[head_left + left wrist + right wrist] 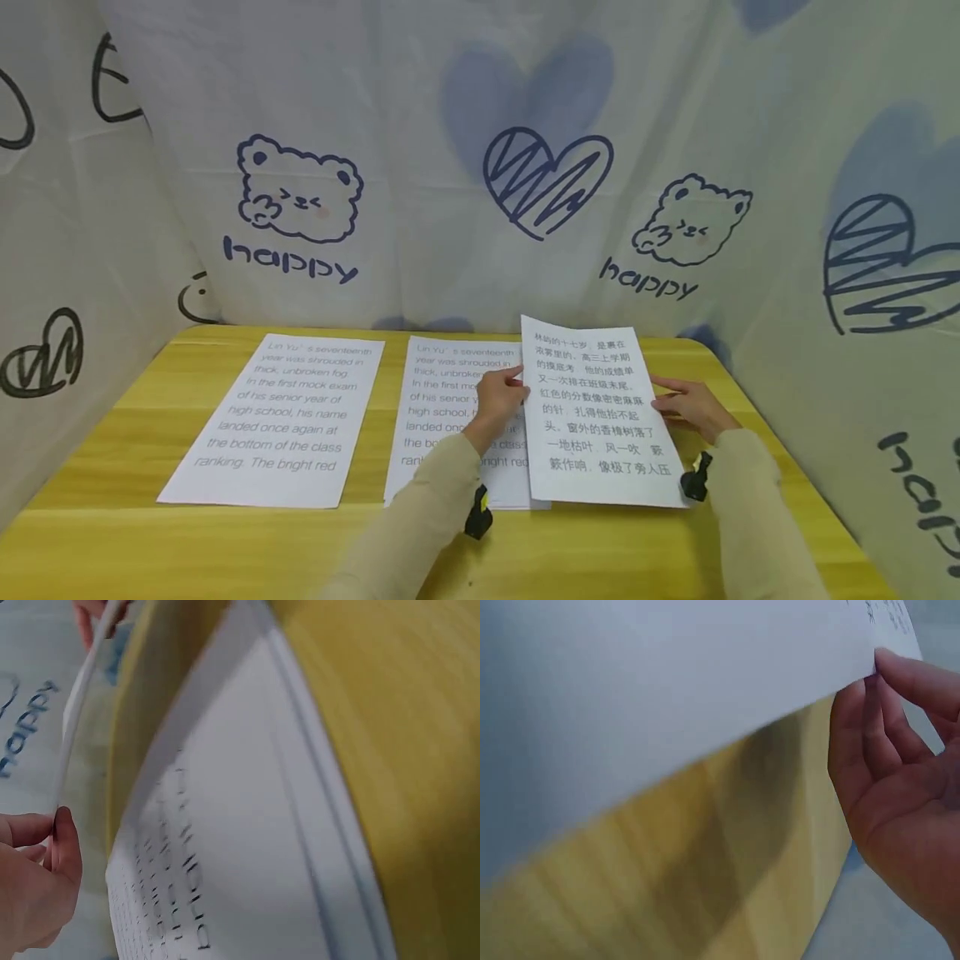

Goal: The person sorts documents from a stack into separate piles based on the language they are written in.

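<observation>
A sheet of paper with Chinese text (pixel 592 417) is held up off the table, facing the head camera. My left hand (pixel 498 402) pinches its left edge between thumb and fingers; the left wrist view shows this hand (pixel 41 877) at the sheet's thin edge. On the opposite side my right hand (pixel 693 407) pinches the right edge, and in the right wrist view the hand (pixel 907 765) has its thumb on the printed face. Under and left of the raised sheet lies a small stack of English-text sheets (pixel 442 417), partly covered by my left hand and the raised sheet.
Another English-text sheet (pixel 281 421) lies flat at the left of the yellow wood-grain table (pixel 247 550). White cloth (pixel 420 192) printed with bears and hearts hangs behind the table and along its sides. A black strap piece (pixel 478 512) shows at the left wrist.
</observation>
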`<state>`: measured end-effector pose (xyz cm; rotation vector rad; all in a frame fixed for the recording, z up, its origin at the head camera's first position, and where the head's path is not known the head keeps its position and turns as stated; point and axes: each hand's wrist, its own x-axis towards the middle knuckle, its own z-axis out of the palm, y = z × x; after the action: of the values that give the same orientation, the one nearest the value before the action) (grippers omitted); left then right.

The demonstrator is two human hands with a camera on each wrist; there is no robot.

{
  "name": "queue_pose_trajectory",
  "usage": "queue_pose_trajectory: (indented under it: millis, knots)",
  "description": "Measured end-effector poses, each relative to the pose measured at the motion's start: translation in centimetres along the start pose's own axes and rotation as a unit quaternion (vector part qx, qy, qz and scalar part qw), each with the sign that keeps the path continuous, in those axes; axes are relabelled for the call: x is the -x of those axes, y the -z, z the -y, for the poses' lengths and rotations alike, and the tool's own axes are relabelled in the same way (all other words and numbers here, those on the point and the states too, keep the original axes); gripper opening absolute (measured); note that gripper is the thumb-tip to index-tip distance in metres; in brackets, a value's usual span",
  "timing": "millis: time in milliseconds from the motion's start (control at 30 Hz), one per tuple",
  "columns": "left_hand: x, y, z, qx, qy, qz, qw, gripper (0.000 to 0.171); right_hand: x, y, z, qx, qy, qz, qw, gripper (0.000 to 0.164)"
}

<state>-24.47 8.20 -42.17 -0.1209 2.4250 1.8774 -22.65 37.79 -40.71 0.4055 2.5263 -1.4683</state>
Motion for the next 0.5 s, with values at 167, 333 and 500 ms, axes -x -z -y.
queue_pose_trajectory:
  millis: [167, 333, 500]
  knots:
    - [0.9, -3.0, -0.6, -0.043, -0.035, 0.013, 0.9984, 0.042, 0.4, 1.5, -1.6, -0.017, -0.044, 0.004, 0.999, 0.06]
    - [1.2, -5.0, -0.9, -0.047, -0.034, -0.015, 0.9982, 0.04, -0.1, 2.2, -2.3, 0.023, -0.05, -0.021, 0.998, 0.057]
    - [1.0, -4.9, -0.7, -0.052, -0.024, -0.026, 0.998, 0.036, -1.1, 1.7, -2.6, 0.059, -0.025, -0.061, 0.996, 0.052]
